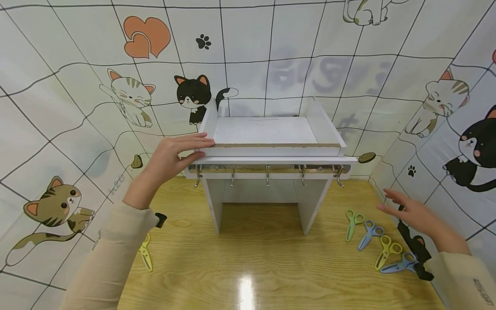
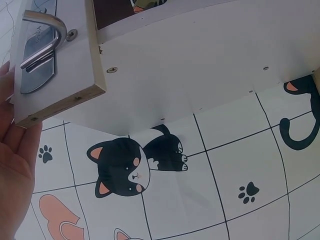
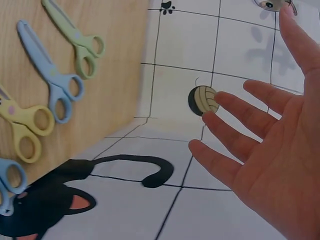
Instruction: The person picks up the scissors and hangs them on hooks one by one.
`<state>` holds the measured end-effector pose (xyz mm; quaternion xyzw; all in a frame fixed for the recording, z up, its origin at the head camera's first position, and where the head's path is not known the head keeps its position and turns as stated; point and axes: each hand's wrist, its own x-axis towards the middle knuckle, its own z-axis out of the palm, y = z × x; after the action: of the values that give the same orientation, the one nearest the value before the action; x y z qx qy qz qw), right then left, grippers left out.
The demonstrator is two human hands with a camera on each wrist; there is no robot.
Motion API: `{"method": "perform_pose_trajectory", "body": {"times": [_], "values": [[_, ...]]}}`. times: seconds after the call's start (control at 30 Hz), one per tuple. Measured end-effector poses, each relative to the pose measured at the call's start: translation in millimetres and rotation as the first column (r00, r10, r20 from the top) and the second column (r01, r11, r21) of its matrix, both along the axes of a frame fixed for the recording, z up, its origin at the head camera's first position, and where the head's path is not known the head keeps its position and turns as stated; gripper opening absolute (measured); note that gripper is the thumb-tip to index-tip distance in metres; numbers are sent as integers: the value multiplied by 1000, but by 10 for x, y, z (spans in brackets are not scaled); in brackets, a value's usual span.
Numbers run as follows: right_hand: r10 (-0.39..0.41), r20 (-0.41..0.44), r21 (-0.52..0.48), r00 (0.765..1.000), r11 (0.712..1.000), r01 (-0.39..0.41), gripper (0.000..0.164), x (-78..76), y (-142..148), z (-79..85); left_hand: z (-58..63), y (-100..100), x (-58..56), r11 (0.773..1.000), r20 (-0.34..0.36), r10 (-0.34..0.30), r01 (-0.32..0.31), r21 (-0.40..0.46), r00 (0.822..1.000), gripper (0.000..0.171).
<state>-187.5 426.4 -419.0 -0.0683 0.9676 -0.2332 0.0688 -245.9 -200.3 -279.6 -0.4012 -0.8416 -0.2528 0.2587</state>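
Observation:
A small white shelf stand with a low-walled top stands on the wooden table, a rail of metal hooks along its front. My left hand touches the stand's left front corner with fairly straight fingers, the thumb lower than the fingers. In the left wrist view, that hand lies beside the end of the hooked board. My right hand is held in the air at the right with spread fingers and nothing in it. Near it lie green scissors, blue scissors, yellow scissors and more blue scissors.
Another pair of yellow scissors lies at the left, partly hidden by my left sleeve. Cat-printed walls enclose the table at the back and both sides. Two side panels support the stand.

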Motion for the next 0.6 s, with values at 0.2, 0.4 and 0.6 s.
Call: {"method": "perform_pose_trajectory", "body": {"times": [0.2, 0.4, 0.6], "values": [[-46, 36, -37, 998, 998, 48, 79, 173, 90, -170, -3, 0, -1, 1000, -7, -5, 5, -3, 1000, 42], [-67, 53, -86, 996, 994, 71, 69, 295, 211, -330, 4, 5, 0, 1000, -6, -8, 8, -6, 1000, 42], [-130, 164, -227, 978, 960, 166, 71, 389, 281, -473, 13, 2, 7, 1000, 1, 3, -3, -18, 1000, 42]]}}
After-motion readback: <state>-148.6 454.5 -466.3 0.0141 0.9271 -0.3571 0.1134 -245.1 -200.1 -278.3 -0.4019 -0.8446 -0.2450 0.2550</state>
